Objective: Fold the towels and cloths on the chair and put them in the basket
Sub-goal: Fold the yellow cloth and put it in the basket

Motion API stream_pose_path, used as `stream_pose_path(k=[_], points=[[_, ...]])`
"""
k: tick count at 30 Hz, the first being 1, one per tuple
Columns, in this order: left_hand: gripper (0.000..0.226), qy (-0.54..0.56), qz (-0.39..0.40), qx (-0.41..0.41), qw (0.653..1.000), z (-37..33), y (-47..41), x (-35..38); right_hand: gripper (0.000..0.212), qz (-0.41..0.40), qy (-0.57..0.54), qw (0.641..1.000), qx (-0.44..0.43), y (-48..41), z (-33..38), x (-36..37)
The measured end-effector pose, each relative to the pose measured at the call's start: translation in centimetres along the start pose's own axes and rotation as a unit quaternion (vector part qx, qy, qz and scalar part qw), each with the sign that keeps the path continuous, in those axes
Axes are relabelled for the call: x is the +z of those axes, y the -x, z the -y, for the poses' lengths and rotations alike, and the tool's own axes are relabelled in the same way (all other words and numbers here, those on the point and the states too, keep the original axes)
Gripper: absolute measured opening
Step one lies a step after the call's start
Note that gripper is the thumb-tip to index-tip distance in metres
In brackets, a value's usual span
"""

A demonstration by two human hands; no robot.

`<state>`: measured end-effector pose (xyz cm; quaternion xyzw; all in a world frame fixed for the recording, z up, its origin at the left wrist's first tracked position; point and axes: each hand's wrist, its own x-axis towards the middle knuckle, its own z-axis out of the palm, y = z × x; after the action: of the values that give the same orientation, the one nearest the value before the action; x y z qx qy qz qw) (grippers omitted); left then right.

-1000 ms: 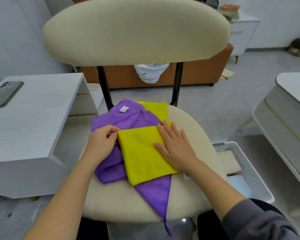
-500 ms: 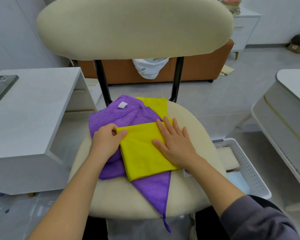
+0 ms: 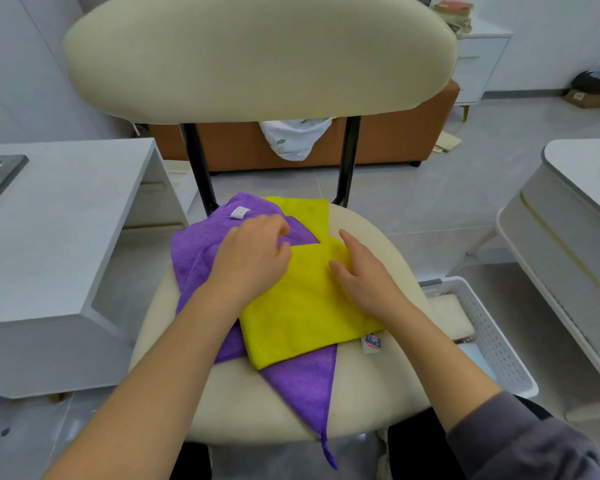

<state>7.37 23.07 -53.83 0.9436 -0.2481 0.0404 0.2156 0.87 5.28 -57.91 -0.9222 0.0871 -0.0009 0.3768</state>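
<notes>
here, cream chair [image 3: 371,393], grey tiled floor [image 3: 430,199]

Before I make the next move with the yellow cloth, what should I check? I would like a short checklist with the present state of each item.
1. Yellow cloth lies folded on the purple towel: ok.
2. Right hand rests flat on the cloth: ok.
3. Left hand grips the cloth's corner: cannot tell.
4. Basket stands open beside the chair: ok.
5. Purple towel is folded: not ok, one corner hangs over the chair's edge.
</notes>
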Motion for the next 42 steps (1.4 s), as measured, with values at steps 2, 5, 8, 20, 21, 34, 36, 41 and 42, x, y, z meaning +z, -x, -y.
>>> stream_pose_path(k=[2, 5, 8, 20, 21, 34, 36, 41, 42], points=[[0.030, -0.037, 0.150, -0.028, 0.988, -1.0, -1.8, 0.2, 0.062, -0.002, 0.014, 1.000, 0.004, -0.1, -0.1, -0.2], [0.047, -0.073, 0.295, -0.081, 0.949, -1.7, -4.4, 0.2, 0.064, 0.000, 0.018, 1.000, -0.002, -0.3, 0.0, -0.5], [0.066, -0.084, 0.382, -0.110, 0.914, -2.1, -6.0, -0.1, 0.063, -0.002, 0.004, 1.000, -0.008, -0.6, 0.1, -0.7], [0.045, 0.621, 0.093, -0.238, 0.741, 1.2, 2.0, -2.9, 0.071, 0.097, -0.451, 0.859, 0.220, -1.0, 1.2, -3.8], [0.041, 0.648, 0.055, -0.246, 0.719, 1.2, 2.7, -2.3, 0.076, 0.140, -0.465, 0.840, 0.241, -0.7, 1.4, -3.5], [0.038, 0.672, -0.045, -0.230, 0.703, 0.7, 3.9, -1.2, 0.050, 0.164, -0.451, 0.866, 0.142, 0.9, 3.1, -2.4], [0.039, 0.682, -0.046, -0.219, 0.697, 0.6, 3.8, -1.2, 0.051, 0.172, -0.448, 0.867, 0.137, 0.8, 3.2, -2.5], [0.044, 0.691, -0.029, -0.218, 0.689, 0.6, 3.8, -1.0, 0.060, 0.152, -0.481, 0.855, 0.117, 0.8, 2.8, -2.4], [0.045, 0.690, -0.030, -0.217, 0.690, 0.6, 3.8, -0.9, 0.058, 0.144, -0.493, 0.851, 0.110, 0.7, 2.8, -2.3]])
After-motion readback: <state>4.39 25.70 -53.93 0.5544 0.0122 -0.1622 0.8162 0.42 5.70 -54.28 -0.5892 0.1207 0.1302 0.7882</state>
